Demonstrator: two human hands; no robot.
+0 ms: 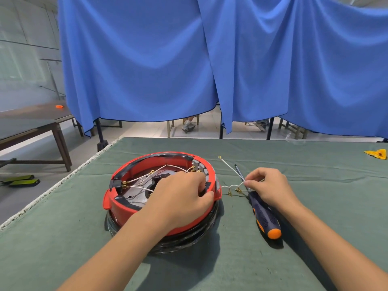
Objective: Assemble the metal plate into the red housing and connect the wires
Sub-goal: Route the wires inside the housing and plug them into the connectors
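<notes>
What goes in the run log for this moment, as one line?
left hand: inside red housing, on metal plate | right hand: pinching loose white wire | screwdriver: lying on table, unheld

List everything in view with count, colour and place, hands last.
housing: one, red, on a black base, table centre-left
plate: one, grey metal, inside the housing
wires: several, white with brass ends, some in the housing, some loose right of it
screwdriver: one, dark blue and orange, lying right of the housing
table: one, green cloth cover
scrap: one, yellow, far right table edge
curtain: blue, hanging behind the table
side table: one, dark, at left
left hand: over the housing, fingers curled inside
right hand: pinches a loose wire
</notes>
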